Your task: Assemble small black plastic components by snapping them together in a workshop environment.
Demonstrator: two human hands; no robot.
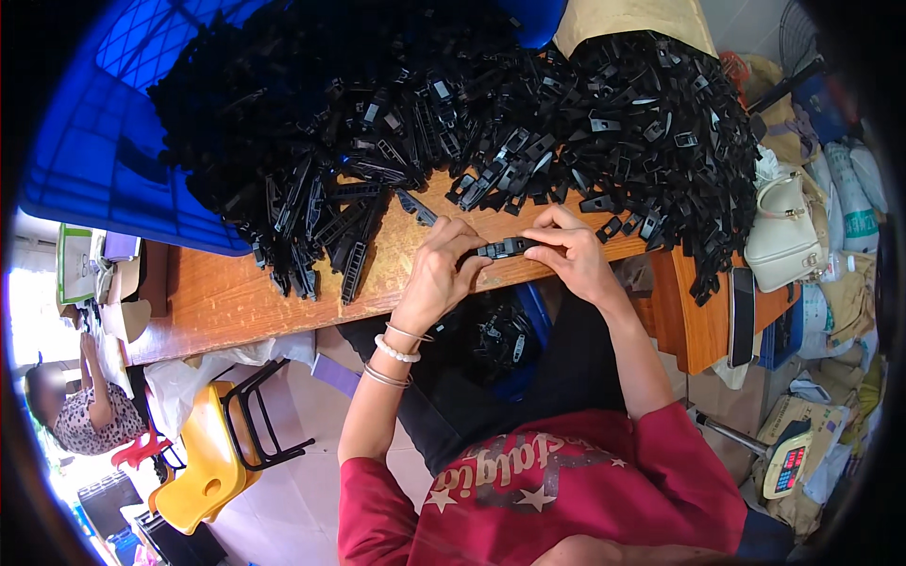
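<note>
Near the front edge of the wooden table (236, 297), a small narrow black plastic part (505, 248) is stretched between my two hands. My left hand (442, 269) pinches its left end between thumb and fingers. At the right end, my right hand (573, 253) is closed on it in the same way; the fingertips hide both ends. Just beyond my hands lies a heap of long, ladder-like black plastic pieces (354, 231). To the right of these spreads a pile of shorter black plastic pieces (651, 123). One slim piece (415, 208) rests alone by my left hand.
A blue plastic crate (123, 179) tips over the table's left side. Below the table edge, a blue bin (533, 316) holds more black parts. A dark phone (742, 316) and a cream handbag (785, 231) sit at right. A yellow chair (203, 462) and another person (90, 410) are at left.
</note>
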